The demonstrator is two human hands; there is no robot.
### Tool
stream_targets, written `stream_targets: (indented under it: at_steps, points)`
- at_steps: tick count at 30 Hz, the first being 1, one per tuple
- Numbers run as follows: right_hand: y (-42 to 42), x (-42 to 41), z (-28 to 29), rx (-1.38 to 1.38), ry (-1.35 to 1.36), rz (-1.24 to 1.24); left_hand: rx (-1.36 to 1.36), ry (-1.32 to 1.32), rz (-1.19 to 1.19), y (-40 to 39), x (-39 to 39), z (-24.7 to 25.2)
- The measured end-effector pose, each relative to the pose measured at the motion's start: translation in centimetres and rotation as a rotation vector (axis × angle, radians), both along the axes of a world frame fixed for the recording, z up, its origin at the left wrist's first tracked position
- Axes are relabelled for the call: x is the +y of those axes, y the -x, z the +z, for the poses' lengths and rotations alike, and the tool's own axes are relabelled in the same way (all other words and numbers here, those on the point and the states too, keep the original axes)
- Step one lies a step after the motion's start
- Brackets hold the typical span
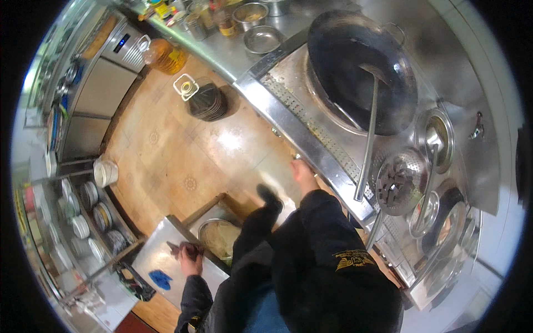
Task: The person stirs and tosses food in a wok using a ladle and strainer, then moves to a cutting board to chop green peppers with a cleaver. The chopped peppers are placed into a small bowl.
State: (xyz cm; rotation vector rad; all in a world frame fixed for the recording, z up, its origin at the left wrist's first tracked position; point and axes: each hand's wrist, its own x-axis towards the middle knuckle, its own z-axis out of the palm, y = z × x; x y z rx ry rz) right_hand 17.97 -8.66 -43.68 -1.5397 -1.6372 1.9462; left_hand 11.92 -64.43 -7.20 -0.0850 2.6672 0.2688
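Observation:
At the lower left, my left hand (191,264) holds a crumpled dark brown cloth (189,250) against a stainless-steel tabletop (156,249). A blue cloth (160,279) lies on the same top, just to the left of that hand. My right hand (303,174) is down at the front of the wok range (287,120), its fingers at a small metal control knob (297,156) below the steel edge; the fingers are partly blurred. On the range a large black wok (341,54) sits tilted, with a long-handled ladle (372,120) resting in it.
A perforated strainer (402,170) holding dark pieces sits right of the wok. Steel bowls (263,39) and bottles stand on the back counter. On the tiled floor are an oil jug (164,56) and a dark ribbed container (208,102). Shelves of plates (102,216) line the left.

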Motion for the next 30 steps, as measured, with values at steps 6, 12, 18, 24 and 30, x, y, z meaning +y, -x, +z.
stream_targets:
  at_steps: [6,12,18,24,30]
  points:
    - [0.9,-0.9,8.5,0.109,0.518,-0.299,0.118,-0.064,-0.017,1.4,0.1,0.5]
    - [-4.4,0.7,29.1,0.224,0.667,-0.072,0.08,0.007,0.042,2.9,0.9,-0.1]
    - [-10.7,5.1,39.4,0.409,0.6,-0.238,0.091,0.094,-0.003,3.5,0.6,-1.6]
    - [-11.3,8.1,43.5,0.465,0.334,-0.506,0.134,0.051,-0.076,4.1,-2.3,-3.8]
    - [-11.3,11.6,47.7,0.504,-0.018,-0.631,0.108,0.081,0.271,2.5,3.6,3.8]
